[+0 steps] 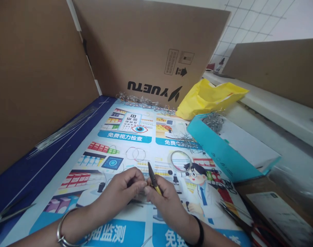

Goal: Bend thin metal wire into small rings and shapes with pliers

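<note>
My left hand (132, 185) is closed, thumb and fingertips pinched together right against the other hand. Whatever is between those fingertips is too small to make out. In my right hand (164, 196) is a slim tool with a dark tapering tip and a yellow handle (153, 176), which looks like pliers; its tip points up and away from me. Thin dark strands (137, 203) show just below the fingers. Beyond the hands lie a coiled ring of wire (181, 152) and two thin overlapping wire loops (135, 148).
Printed poster sheet (148, 219) covers the table. A blue box (213, 151) holding tangled wire (214, 122) stands right, beside a yellow bag (207, 99). Red-handled scissors (245, 223) lie front right. Cardboard panels (135, 44) rise behind and left. Thin rods (63, 132) lie left.
</note>
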A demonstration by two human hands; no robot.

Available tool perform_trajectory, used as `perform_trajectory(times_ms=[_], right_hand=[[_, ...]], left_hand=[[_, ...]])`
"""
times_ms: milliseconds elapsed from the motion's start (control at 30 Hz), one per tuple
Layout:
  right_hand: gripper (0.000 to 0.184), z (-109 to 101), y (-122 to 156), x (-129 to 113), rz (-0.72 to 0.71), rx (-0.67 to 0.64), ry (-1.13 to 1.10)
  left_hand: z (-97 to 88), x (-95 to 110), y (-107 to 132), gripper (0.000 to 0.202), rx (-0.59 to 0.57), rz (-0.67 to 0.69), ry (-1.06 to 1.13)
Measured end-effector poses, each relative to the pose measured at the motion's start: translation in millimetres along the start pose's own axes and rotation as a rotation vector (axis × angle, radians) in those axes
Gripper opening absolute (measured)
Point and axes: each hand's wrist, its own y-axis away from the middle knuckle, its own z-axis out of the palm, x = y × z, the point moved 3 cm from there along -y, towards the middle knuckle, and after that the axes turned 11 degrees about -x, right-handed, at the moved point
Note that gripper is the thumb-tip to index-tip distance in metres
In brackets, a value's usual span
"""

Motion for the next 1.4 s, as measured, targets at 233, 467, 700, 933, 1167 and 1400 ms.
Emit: perform_trajectory(times_ms=[233,467,700,933,1167,1400], right_hand=[[0.016,-15.5,-2.0,0.7,-0.06,0.022,0.33],[0.019,-32.6,-5.7,-4.3,-0.54,0.236,1.197],[0.025,-26.9,-0.6,-14.9,-0.658,0.207,1.576],[0.026,-26.1,3.7,-12.2,-0.669,0.213,1.613],[0.029,-24.6,4.8,-13.1,-0.668,0.151,1.639],[0.027,-24.4,4.1,-14.1,-0.675,0.149,1.633]], left_hand=[[-21.7,-0.2,-2.2,0.024,0.118,0.069,0.269],[-34.4,-0.4,-4.5,0.022,0.206,0.034,0.717],[-28.2,-4.3,-4.9,0.02,0.206,-0.021,0.813],[-22.7,-8.5,-4.3,0.021,0.18,-0.057,0.812],[-21.8,-7.9,-4.7,0.024,0.17,-0.066,0.827],[-21.2,-7.1,-4.8,0.024,0.162,-0.076,0.841]])
